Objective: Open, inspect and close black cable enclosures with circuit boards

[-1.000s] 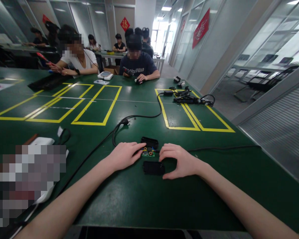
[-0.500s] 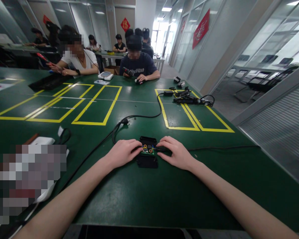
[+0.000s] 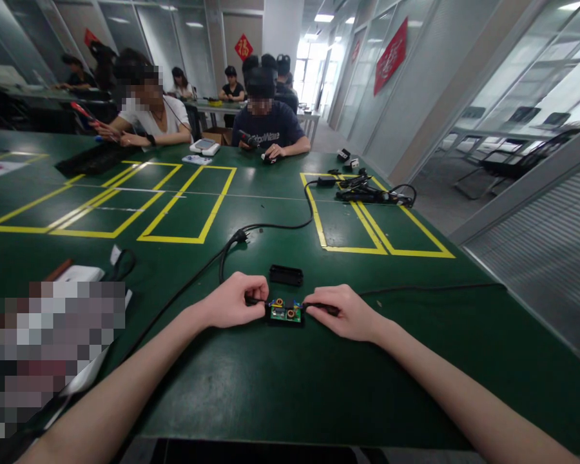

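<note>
A green circuit board [image 3: 285,314] with copper coils lies over the nearer black case half [image 3: 286,323]; how deep it sits in that half I cannot tell. On its left side my left hand [image 3: 236,300] is closed round the black cable at the board's end. My right hand [image 3: 345,312] pinches the black cable [image 3: 321,308] that leaves the board on the right. Just beyond the board, the other black case half [image 3: 286,275] lies on the green table with its hollow side showing.
A power cord with a plug [image 3: 241,236] runs across the table on the left. Several black cables and adapters [image 3: 367,190] lie at the back right. A blurred-out white item [image 3: 84,274] is at the left. Two co-workers [image 3: 270,125] sit opposite.
Both hands have moved the circuit board toward me, from between the two case halves to over the nearer one. The farther case half is now fully visible.
</note>
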Demonstrator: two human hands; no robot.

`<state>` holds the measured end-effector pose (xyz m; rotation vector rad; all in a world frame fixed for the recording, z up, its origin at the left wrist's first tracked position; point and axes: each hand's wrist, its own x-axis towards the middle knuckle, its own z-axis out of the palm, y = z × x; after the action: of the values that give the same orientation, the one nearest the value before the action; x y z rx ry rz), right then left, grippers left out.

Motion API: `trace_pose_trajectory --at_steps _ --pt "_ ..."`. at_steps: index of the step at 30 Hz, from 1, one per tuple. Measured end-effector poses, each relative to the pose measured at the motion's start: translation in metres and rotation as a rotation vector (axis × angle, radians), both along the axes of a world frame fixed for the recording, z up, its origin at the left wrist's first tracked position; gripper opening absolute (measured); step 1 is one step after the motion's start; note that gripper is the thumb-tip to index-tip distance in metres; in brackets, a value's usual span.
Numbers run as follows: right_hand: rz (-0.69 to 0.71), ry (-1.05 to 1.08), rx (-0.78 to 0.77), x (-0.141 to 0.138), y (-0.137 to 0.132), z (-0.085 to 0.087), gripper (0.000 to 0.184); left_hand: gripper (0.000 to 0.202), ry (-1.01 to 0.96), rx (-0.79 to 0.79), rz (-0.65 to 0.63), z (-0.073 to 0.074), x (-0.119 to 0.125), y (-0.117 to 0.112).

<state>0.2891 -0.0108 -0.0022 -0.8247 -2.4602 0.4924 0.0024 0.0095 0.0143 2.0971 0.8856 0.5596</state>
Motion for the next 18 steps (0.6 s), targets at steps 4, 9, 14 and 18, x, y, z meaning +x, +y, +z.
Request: trace_pose_trajectory --at_steps 4,9,14,18 --pt "-0.009 -0.021 -0.023 -0.0020 -0.0002 -0.0026 0.021 0.007 0.045 0.042 -0.019 -0.0013 -0.0002 -0.0006" --pt "-0.080 -0.023 -0.032 -0.0033 0.0021 -0.0062 0.013 0.005 0.149 0.169 0.051 -0.0035 -0.0004 0.0009" --pt "-0.092 -0.032 -0.050 -0.0036 0.0051 -0.0067 0.012 0.004 0.201 0.239 0.074 -0.0040 -0.0021 0.0021" --pt "-0.082 -0.025 -0.050 -0.0019 0.0059 -0.0054 0.011 0.006 0.185 0.223 0.071 -0.0045 -0.0015 0.0014"
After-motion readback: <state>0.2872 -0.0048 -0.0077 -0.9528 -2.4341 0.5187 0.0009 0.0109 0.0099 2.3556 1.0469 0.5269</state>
